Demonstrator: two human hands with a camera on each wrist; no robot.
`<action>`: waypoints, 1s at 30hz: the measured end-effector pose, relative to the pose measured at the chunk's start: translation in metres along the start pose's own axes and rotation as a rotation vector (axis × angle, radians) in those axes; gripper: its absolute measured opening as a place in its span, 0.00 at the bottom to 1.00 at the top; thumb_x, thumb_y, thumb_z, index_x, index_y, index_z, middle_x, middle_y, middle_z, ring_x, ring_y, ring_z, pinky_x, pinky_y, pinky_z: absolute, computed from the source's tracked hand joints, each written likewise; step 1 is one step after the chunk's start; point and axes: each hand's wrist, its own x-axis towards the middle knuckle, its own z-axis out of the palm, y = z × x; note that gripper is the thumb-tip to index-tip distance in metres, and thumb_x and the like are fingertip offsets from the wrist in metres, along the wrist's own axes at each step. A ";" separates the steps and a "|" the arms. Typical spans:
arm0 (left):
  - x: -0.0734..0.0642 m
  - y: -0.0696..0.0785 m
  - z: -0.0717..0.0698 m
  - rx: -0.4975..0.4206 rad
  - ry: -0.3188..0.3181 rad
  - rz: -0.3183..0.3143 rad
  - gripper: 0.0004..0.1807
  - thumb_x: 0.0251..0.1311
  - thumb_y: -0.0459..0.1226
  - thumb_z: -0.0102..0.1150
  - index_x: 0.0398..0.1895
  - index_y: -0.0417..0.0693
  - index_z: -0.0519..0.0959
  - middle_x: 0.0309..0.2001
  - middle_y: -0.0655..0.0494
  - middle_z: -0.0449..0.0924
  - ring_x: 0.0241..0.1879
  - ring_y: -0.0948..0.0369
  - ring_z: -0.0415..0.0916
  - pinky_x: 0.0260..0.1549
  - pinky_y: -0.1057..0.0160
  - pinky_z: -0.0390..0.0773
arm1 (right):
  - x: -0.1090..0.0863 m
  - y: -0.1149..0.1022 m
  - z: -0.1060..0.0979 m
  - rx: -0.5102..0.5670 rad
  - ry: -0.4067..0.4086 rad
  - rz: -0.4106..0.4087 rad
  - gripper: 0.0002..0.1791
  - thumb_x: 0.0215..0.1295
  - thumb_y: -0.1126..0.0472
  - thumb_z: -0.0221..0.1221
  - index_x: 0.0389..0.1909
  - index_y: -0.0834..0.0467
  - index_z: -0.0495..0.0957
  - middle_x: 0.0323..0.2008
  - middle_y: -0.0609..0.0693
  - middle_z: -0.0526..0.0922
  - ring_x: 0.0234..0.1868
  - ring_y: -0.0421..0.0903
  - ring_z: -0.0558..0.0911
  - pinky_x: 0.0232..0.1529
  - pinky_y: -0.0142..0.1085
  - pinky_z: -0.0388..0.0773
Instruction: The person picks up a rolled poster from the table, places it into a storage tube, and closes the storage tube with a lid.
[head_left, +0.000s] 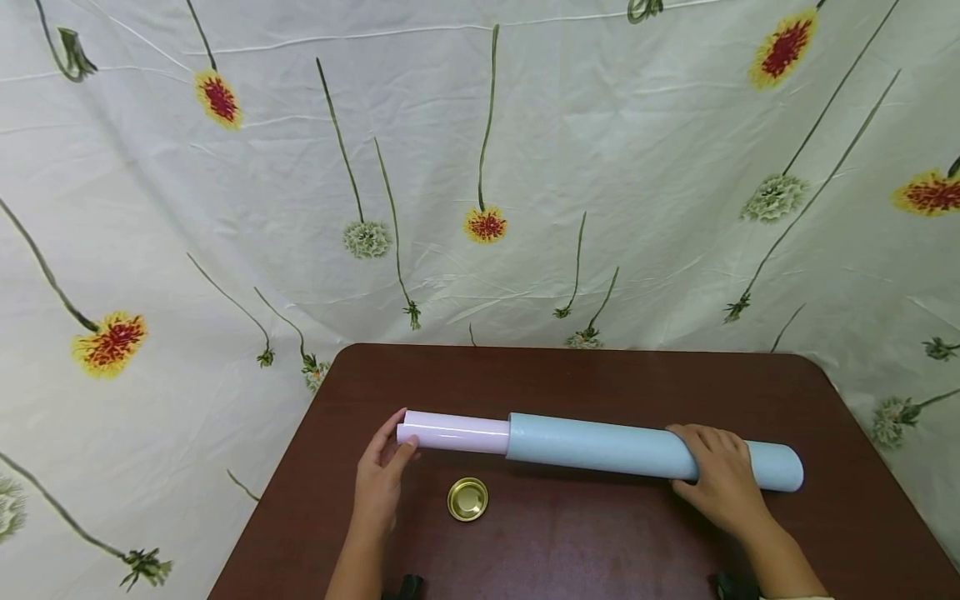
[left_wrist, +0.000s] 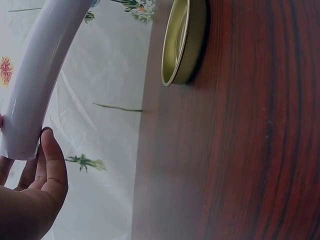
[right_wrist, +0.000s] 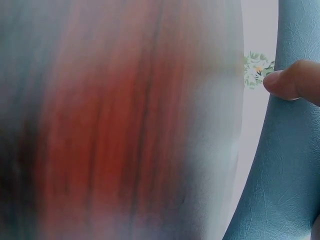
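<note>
A light blue cardboard-like tube [head_left: 592, 444] lies slantwise above the table, its right end rounded in outline. Out of its left end sticks a glossy pale lavender rolled sheet [head_left: 457, 432], part of which is hidden inside the tube. My left hand [head_left: 379, 483] holds the roll's free end between thumb and fingers; the left wrist view shows the roll [left_wrist: 42, 75] with fingers at its end. Around the tube's right part my right hand [head_left: 720, 479] grips from above. In the right wrist view its thumb [right_wrist: 292, 82] presses the blue textured surface [right_wrist: 287, 150].
A small round gold lid [head_left: 467, 499] lies on the dark reddish-brown table [head_left: 585, 542], below the roll and right of the left hand. Behind the table hangs a white cloth [head_left: 540, 150] printed with flowers.
</note>
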 end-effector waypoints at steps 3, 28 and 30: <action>-0.001 0.001 0.001 0.000 -0.003 -0.003 0.28 0.68 0.30 0.60 0.71 0.42 0.70 0.54 0.61 0.76 0.48 0.71 0.80 0.45 0.71 0.82 | 0.000 0.000 0.000 -0.004 -0.001 -0.003 0.47 0.32 0.65 0.81 0.62 0.54 0.74 0.52 0.59 0.80 0.55 0.62 0.75 0.58 0.60 0.60; -0.003 -0.001 0.005 0.035 -0.040 -0.004 0.26 0.68 0.31 0.60 0.70 0.43 0.72 0.53 0.58 0.77 0.48 0.69 0.79 0.45 0.68 0.82 | 0.001 -0.004 0.001 0.008 -0.010 0.009 0.47 0.33 0.64 0.81 0.62 0.55 0.74 0.53 0.60 0.80 0.56 0.62 0.74 0.58 0.61 0.59; -0.002 -0.002 0.006 0.036 -0.040 -0.012 0.26 0.68 0.31 0.60 0.69 0.44 0.72 0.53 0.60 0.78 0.48 0.69 0.79 0.45 0.68 0.82 | 0.001 -0.005 0.002 0.009 -0.006 0.007 0.47 0.33 0.64 0.81 0.62 0.55 0.75 0.53 0.59 0.80 0.56 0.62 0.74 0.58 0.61 0.59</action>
